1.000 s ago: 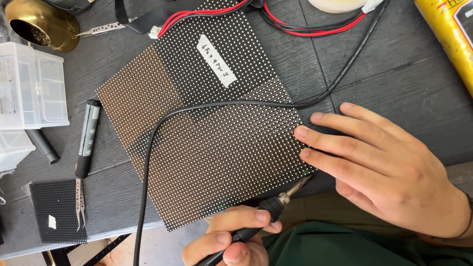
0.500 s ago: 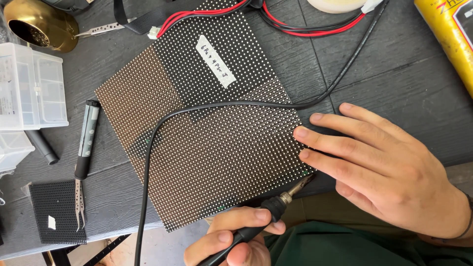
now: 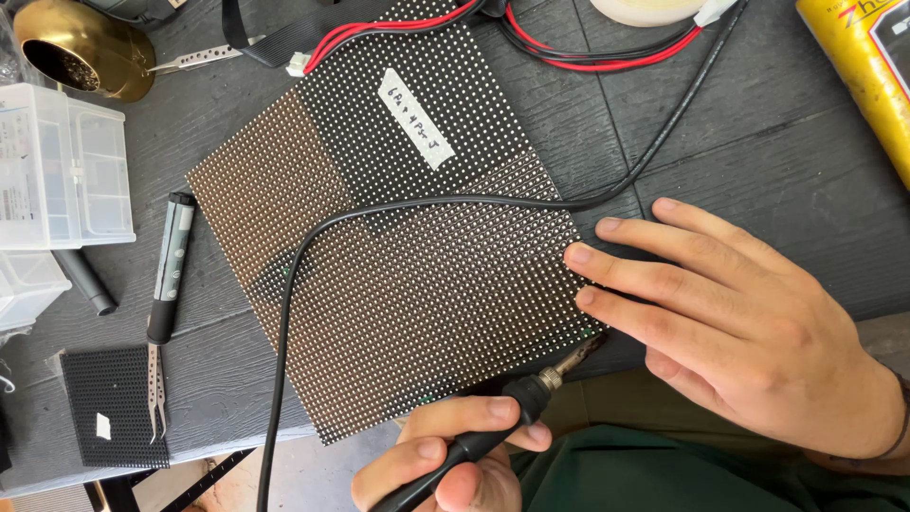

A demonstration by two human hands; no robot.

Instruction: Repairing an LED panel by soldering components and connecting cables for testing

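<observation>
The clear plastic boxes [image 3: 57,171] at the far left look empty, can't really tell. Your left hand [image 3: 455,465] is curled tight round the soldering iron [image 3: 493,427], tip at the near right edge of the dotted LED panel [image 3: 398,275]. Your right hand [image 3: 749,322] lies flat, fingers spread, fingertips on that edge. The iron's black cord [image 3: 313,246] loops across the panel; tweezers [image 3: 154,389] and a pen tool [image 3: 169,265] sit left of it.

Soldering iron [image 3: 493,427] handle's lower end and yellow package [image 3: 867,71] (top right) beyond the frame edges.
</observation>
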